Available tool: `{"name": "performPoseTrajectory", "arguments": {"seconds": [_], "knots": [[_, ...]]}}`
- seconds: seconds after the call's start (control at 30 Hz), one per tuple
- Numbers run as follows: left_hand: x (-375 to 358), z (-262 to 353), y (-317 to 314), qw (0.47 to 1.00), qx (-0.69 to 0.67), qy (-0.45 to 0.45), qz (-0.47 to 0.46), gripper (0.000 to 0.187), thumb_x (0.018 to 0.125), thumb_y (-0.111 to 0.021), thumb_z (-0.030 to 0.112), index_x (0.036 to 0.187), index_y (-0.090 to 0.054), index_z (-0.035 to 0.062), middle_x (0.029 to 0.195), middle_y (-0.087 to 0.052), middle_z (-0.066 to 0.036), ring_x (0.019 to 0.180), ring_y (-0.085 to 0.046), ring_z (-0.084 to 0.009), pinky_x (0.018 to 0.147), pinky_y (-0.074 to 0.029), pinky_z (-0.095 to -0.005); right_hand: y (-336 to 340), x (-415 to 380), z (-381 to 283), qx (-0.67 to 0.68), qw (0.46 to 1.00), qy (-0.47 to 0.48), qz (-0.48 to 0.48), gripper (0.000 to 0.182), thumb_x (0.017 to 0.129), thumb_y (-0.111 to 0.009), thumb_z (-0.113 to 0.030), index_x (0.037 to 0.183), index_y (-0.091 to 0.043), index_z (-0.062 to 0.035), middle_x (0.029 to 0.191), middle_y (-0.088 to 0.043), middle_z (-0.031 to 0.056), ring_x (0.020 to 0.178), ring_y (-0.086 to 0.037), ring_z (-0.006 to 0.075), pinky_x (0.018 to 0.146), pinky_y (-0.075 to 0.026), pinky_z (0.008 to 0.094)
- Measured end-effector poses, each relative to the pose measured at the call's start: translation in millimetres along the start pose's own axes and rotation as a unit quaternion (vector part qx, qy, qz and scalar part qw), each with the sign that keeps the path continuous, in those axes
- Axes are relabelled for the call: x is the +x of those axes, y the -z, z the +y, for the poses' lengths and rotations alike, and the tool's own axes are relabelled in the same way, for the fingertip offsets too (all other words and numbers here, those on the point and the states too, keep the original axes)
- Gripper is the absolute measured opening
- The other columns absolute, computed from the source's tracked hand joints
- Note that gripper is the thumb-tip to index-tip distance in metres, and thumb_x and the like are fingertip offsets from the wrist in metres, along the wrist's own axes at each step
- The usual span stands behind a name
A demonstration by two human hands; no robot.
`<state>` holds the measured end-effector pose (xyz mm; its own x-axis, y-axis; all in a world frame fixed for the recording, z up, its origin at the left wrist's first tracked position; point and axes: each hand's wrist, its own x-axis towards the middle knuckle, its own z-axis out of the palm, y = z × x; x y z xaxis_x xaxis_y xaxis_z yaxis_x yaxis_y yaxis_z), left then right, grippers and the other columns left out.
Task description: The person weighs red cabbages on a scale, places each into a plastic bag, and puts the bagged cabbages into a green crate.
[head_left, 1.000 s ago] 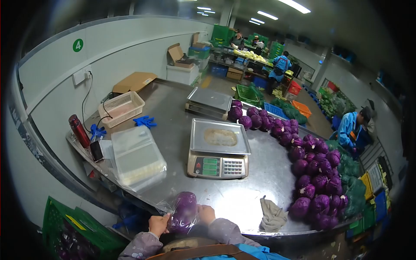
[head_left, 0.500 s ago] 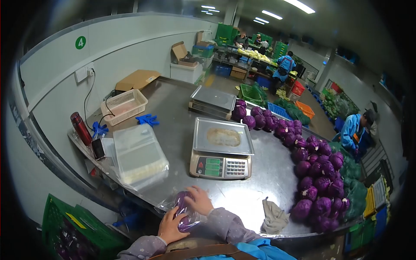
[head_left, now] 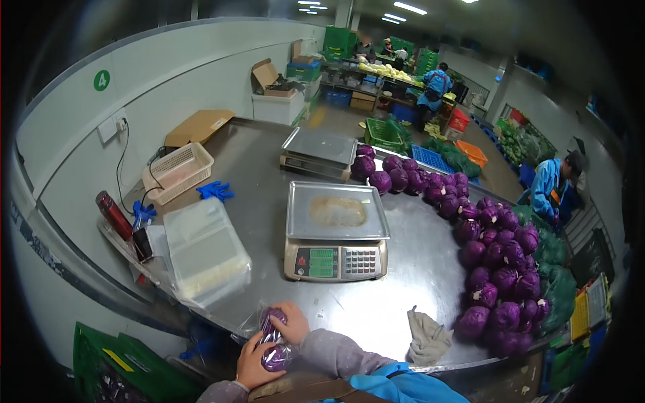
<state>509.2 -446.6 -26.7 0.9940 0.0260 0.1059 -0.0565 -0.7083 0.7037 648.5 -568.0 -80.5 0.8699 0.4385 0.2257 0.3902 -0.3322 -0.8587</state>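
Near the table's front edge, a purple cabbage [head_left: 274, 358] sits in clear plastic film between my two hands. My left hand [head_left: 254, 363] grips it from the lower left side. My right hand [head_left: 291, 324] has its fingers wrapped over the upper right part of the plastic and cabbage. Just beyond them stands a digital scale [head_left: 336, 213] with a bare metal tray and a lit display. To the left lies a stack of clear plastic bags [head_left: 205, 248]. Many purple cabbages [head_left: 497, 258] are heaped along the table's right side.
A grey cloth [head_left: 428, 338] lies near the front edge. A second scale [head_left: 318, 149], a white basket [head_left: 180, 173], blue gloves [head_left: 215, 191] and a red flask [head_left: 114, 215] stand or lie farther off. A green crate [head_left: 127, 363] is at lower left. A co-worker [head_left: 552, 188] is at right.
Both hands have shifted slightly left and down with the cabbage. My right hand's fingers are drawn closer round the plastic. The camera view has shifted a little.
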Motion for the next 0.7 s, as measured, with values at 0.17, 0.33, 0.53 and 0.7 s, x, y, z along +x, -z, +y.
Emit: {"name": "performPoseTrajectory", "arguments": {"seconds": [0.17, 0.33, 0.53, 0.7], "knots": [[-1, 1, 0, 1.0, -0.018, 0.004, 0.017, 0.065, 0.047, -0.084, 0.038, 0.103, -0.061, 0.0143, 0.126, -0.043, -0.016, 0.115, -0.044, -0.0328, 0.097, -0.037, -0.0413, 1, 0, 7, 0.003, 1.0, 0.017, -0.001, 0.032, 0.081, -0.058, -0.027, 0.105, -0.056, -0.0057, 0.101, -0.054, 0.0151, 0.097, -0.051, 0.0325, 0.086, -0.04, 0.0372], [1, 5, 1, 1.0, -0.002, 0.01, 0.017, 0.065, 0.046, -0.084, 0.037, 0.102, -0.062, 0.0142, 0.125, -0.044, -0.015, 0.113, -0.045, -0.0328, 0.096, -0.038, -0.0415, 3, 0, 4, 0.025, 1.0, 0.016, 0.0, 0.031, 0.082, -0.058, -0.026, 0.105, -0.055, -0.0062, 0.102, -0.053, 0.0144, 0.097, -0.051, 0.0322, 0.086, -0.04, 0.0369], [0, 7, 1, 1.0, -0.003, 0.019, 0.022, 0.065, 0.045, -0.085, 0.036, 0.102, -0.062, 0.0149, 0.125, -0.044, -0.015, 0.114, -0.045, -0.0324, 0.096, -0.038, -0.041, 4, -1, 0, 0.043, 0.999, 0.009, 0.006, 0.031, 0.082, -0.058, -0.026, 0.105, -0.055, -0.0066, 0.102, -0.054, 0.0139, 0.098, -0.051, 0.0323, 0.087, -0.039, 0.0367], [1, 11, 3, 0.999, -0.011, 0.014, 0.029, 0.064, 0.044, -0.085, 0.034, 0.101, -0.063, 0.0142, 0.124, -0.045, -0.015, 0.113, -0.045, -0.0323, 0.096, -0.039, -0.0408, 5, -2, 2, 0.053, 0.998, 0.014, 0.011, 0.031, 0.081, -0.058, -0.027, 0.105, -0.055, -0.0065, 0.102, -0.054, 0.0138, 0.098, -0.051, 0.0324, 0.087, -0.039, 0.0368]]}}
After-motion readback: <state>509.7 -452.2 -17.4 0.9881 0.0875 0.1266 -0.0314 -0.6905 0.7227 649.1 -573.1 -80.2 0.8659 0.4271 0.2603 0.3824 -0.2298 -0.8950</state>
